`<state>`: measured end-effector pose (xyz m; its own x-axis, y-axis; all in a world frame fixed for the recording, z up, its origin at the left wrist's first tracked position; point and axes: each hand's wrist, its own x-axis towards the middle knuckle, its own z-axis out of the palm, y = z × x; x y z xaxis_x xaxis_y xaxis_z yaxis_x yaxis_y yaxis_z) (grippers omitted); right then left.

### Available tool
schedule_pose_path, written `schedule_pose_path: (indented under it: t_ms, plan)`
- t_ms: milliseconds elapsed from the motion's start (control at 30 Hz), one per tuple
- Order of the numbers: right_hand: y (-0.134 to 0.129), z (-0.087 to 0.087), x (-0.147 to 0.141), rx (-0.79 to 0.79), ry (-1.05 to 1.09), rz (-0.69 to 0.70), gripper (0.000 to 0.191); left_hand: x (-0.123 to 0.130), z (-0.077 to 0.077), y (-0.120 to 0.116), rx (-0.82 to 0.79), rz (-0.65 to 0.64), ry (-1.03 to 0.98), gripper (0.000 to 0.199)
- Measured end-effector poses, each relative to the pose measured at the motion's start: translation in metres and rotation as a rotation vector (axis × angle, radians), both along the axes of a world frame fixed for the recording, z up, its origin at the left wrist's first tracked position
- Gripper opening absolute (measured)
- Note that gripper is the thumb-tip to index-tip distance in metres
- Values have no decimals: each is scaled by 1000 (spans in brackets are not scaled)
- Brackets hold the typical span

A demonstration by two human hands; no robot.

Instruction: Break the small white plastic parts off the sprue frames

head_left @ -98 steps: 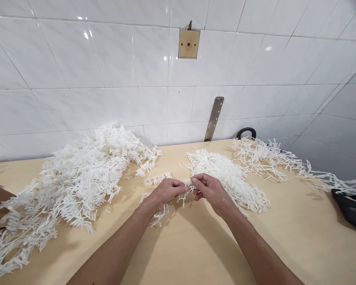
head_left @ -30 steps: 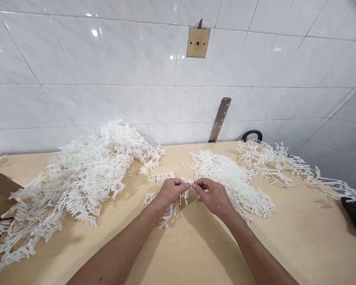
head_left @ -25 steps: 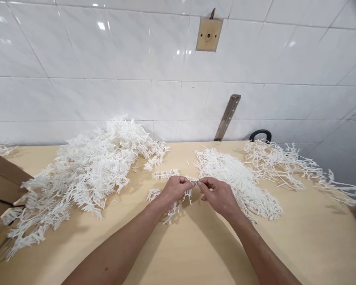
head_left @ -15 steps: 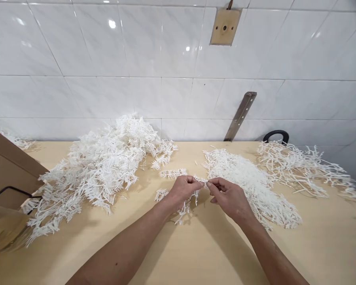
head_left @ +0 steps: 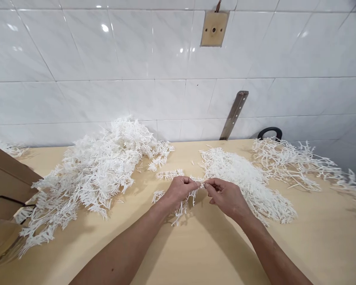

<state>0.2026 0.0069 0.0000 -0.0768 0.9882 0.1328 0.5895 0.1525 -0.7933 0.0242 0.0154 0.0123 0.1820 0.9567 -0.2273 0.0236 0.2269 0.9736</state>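
My left hand (head_left: pixel 180 190) is closed in a pinch on a white branching plastic sprig (head_left: pixel 182 209), whose twigs hang below the fingers. Close beside it, my right hand (head_left: pixel 225 196) also pinches, its fingertips meeting the sprig's small white end (head_left: pixel 202 184). The part inside the fingers is mostly hidden. Just behind my left hand lies a loose flat sprig (head_left: pixel 169 174), with another short sprig (head_left: pixel 158 196) by the wrist. A flat heap of thin white pieces (head_left: pixel 237 170) spreads behind and right of my right hand.
A tall pile of white sprigs (head_left: pixel 101 162) stands at left, beside a brown box (head_left: pixel 8 174) and a black wire frame (head_left: pixel 8 201). Branched white stems (head_left: pixel 293 162) lie at right near a black ring-shaped handle (head_left: pixel 269 132). A metal bracket (head_left: pixel 234 114) leans against the tiled wall (head_left: pixel 91 99).
The view has shifted slightly, so the scene sits a little further left. Both hands keep their pinch on the sprig, with a small gap between the fingertips.
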Motion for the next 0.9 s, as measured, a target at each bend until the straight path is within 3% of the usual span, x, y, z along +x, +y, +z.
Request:
schedule_pose_path:
  t_ms: [200,900]
  plan:
    - [-1,3,-1,16,-25,11,24,1,2,-2,1,31,18,40]
    - [0,3,0,39,-29,3,22,3,8,-5,48,-19,98,44]
